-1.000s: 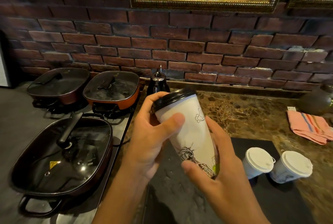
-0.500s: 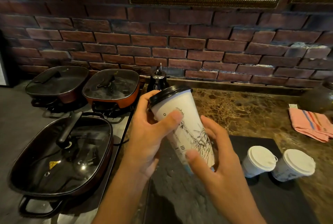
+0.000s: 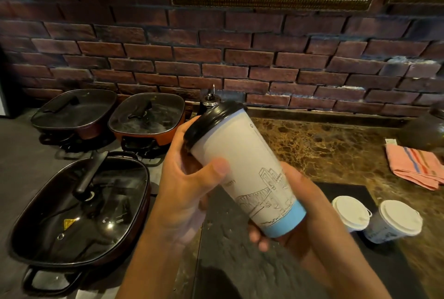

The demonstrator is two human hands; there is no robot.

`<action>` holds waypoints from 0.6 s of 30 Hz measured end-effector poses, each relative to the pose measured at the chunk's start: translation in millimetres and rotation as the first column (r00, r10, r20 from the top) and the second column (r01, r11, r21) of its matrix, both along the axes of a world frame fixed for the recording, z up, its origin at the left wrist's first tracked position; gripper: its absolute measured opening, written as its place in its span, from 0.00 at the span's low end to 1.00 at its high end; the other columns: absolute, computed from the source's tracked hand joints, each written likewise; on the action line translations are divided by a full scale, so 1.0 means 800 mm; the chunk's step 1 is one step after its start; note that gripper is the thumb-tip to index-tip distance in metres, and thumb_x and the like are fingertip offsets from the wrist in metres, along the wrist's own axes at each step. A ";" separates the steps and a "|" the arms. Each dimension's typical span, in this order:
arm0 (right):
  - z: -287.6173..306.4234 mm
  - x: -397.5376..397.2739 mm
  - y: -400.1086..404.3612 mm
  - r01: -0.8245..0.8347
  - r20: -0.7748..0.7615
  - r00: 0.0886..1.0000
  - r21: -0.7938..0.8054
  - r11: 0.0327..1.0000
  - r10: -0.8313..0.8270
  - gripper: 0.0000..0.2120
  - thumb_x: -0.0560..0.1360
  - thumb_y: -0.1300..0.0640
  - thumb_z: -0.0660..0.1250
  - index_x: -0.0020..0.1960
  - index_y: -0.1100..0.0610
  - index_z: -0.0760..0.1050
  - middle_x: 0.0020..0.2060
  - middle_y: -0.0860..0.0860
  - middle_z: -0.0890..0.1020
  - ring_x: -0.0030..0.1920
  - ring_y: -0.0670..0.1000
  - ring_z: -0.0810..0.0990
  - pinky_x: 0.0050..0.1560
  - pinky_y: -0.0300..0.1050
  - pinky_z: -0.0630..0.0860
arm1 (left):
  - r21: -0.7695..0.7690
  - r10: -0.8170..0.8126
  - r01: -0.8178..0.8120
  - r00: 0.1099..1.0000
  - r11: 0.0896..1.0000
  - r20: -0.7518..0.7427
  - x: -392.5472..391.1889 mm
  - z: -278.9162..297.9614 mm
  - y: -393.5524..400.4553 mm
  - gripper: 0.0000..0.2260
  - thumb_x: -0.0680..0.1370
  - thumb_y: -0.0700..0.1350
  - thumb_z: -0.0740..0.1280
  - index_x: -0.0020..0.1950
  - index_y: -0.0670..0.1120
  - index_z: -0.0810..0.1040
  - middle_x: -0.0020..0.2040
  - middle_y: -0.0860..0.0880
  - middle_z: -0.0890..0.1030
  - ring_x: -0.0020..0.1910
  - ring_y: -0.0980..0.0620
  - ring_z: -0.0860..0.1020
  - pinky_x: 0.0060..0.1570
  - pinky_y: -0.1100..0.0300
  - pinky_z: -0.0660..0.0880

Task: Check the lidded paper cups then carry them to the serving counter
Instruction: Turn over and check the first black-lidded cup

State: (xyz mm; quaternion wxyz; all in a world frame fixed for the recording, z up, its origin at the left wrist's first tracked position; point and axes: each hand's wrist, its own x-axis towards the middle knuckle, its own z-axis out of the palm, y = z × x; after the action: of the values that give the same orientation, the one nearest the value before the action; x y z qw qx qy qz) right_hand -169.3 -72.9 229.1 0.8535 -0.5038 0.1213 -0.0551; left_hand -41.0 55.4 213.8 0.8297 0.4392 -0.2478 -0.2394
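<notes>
A tall white paper cup with a black lid, line drawings and a blue band at its base is held tilted in the air, lid toward the upper left. My left hand grips its upper part just below the lid, thumb across the front. My right hand cradles its base from the right and below. Two shorter paper cups with white lids, one beside the other, stand on a dark slate mat at the lower right.
Three lidded electric pans, the nearest large and black, sit on the left. A dark bottle stands at the brick wall behind the cup. A pink striped cloth lies on the brown marble counter at the right.
The tall cup has been turned in my hands: the statue drawing has rotated away, and a building sketch and the blue base band now face me. The cup tilted further.
</notes>
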 end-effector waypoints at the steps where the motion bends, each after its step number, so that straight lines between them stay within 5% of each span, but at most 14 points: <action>1: -0.002 0.002 0.004 0.071 -0.005 0.997 -0.209 0.975 -0.074 0.23 0.65 0.36 0.70 0.58 0.42 0.79 0.47 0.52 0.86 0.37 0.53 0.85 0.29 0.41 0.80 | 0.018 0.034 -0.034 0.999 0.999 -0.002 -0.001 0.001 0.000 0.39 0.56 0.51 0.85 0.65 0.50 0.77 0.56 0.43 0.83 0.56 0.40 0.82 0.46 0.49 0.82; 3: -0.006 0.004 0.012 0.202 0.069 0.976 -0.636 0.744 -0.206 0.23 0.68 0.36 0.69 0.62 0.33 0.70 0.54 0.34 0.79 0.51 0.42 0.83 0.36 0.35 0.81 | 0.066 0.109 -0.109 0.994 0.992 0.002 -0.001 0.004 -0.001 0.36 0.57 0.46 0.84 0.64 0.52 0.78 0.55 0.45 0.84 0.54 0.41 0.84 0.42 0.51 0.83; 4: -0.008 0.005 0.015 0.234 0.114 0.968 -0.732 0.640 -0.224 0.26 0.68 0.37 0.70 0.63 0.32 0.66 0.54 0.28 0.76 0.55 0.36 0.79 0.39 0.33 0.81 | 0.082 0.133 -0.134 0.991 0.988 0.007 -0.001 0.005 -0.001 0.36 0.57 0.46 0.83 0.64 0.52 0.77 0.55 0.44 0.84 0.53 0.41 0.84 0.41 0.51 0.83; 6: -0.010 0.004 0.018 0.262 0.134 0.960 -0.744 0.615 -0.246 0.26 0.66 0.37 0.72 0.61 0.30 0.66 0.53 0.28 0.75 0.56 0.35 0.78 0.39 0.33 0.81 | 0.084 0.134 -0.134 0.991 0.987 0.006 -0.002 0.006 -0.002 0.40 0.55 0.51 0.85 0.65 0.52 0.77 0.56 0.44 0.83 0.54 0.40 0.83 0.42 0.49 0.83; 8: -0.006 0.005 0.019 0.213 0.081 0.976 -0.556 0.803 -0.203 0.25 0.62 0.35 0.72 0.58 0.34 0.73 0.51 0.39 0.82 0.47 0.45 0.85 0.33 0.39 0.81 | 0.038 0.089 -0.088 0.996 0.995 -0.023 -0.001 0.009 -0.002 0.42 0.54 0.55 0.86 0.66 0.52 0.76 0.56 0.44 0.83 0.55 0.39 0.83 0.43 0.47 0.83; 10: -0.003 0.006 0.020 0.069 0.051 0.997 -0.162 0.984 -0.061 0.30 0.60 0.35 0.76 0.58 0.47 0.78 0.44 0.54 0.85 0.32 0.54 0.84 0.26 0.44 0.78 | -0.025 0.014 -0.016 0.998 1.000 -0.063 0.000 0.009 -0.003 0.42 0.55 0.54 0.85 0.67 0.50 0.75 0.55 0.44 0.84 0.55 0.40 0.83 0.43 0.48 0.83; 12: -0.003 0.009 0.022 -0.071 0.032 0.997 0.134 0.988 0.068 0.35 0.60 0.35 0.78 0.59 0.56 0.79 0.39 0.61 0.84 0.26 0.55 0.80 0.23 0.43 0.77 | -0.042 -0.023 0.020 0.997 0.999 -0.080 0.000 0.008 -0.004 0.43 0.56 0.53 0.86 0.67 0.48 0.74 0.54 0.42 0.84 0.54 0.40 0.83 0.44 0.47 0.83; 14: -0.007 0.013 0.022 -0.089 0.015 0.996 0.230 0.969 0.088 0.37 0.58 0.34 0.78 0.58 0.57 0.80 0.37 0.61 0.83 0.25 0.56 0.79 0.22 0.42 0.76 | -0.030 -0.007 0.004 0.997 1.000 -0.076 0.000 0.006 -0.006 0.42 0.55 0.53 0.86 0.66 0.49 0.75 0.54 0.41 0.83 0.54 0.38 0.83 0.45 0.44 0.83; 16: -0.007 0.015 0.019 0.035 -0.015 0.999 -0.033 0.999 -0.036 0.32 0.59 0.32 0.75 0.56 0.50 0.80 0.40 0.56 0.85 0.30 0.55 0.83 0.24 0.43 0.77 | -0.003 0.049 -0.049 0.997 0.999 -0.061 0.000 0.007 -0.007 0.39 0.54 0.53 0.86 0.63 0.53 0.78 0.54 0.42 0.84 0.54 0.38 0.83 0.43 0.45 0.83; 18: -0.003 0.016 0.015 0.163 0.017 0.984 -0.478 0.863 -0.177 0.25 0.62 0.32 0.68 0.56 0.38 0.74 0.48 0.41 0.83 0.42 0.45 0.85 0.31 0.36 0.80 | 0.039 0.107 -0.105 0.993 0.994 -0.046 0.002 0.006 -0.007 0.38 0.54 0.50 0.86 0.62 0.55 0.78 0.54 0.43 0.84 0.55 0.37 0.83 0.43 0.45 0.83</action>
State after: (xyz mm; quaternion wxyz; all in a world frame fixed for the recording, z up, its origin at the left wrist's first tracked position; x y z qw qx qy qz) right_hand -156.5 -60.8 226.6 0.6929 -0.6867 0.1594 -0.1514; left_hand -39.6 49.5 218.3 0.8388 0.4610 -0.1998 -0.2098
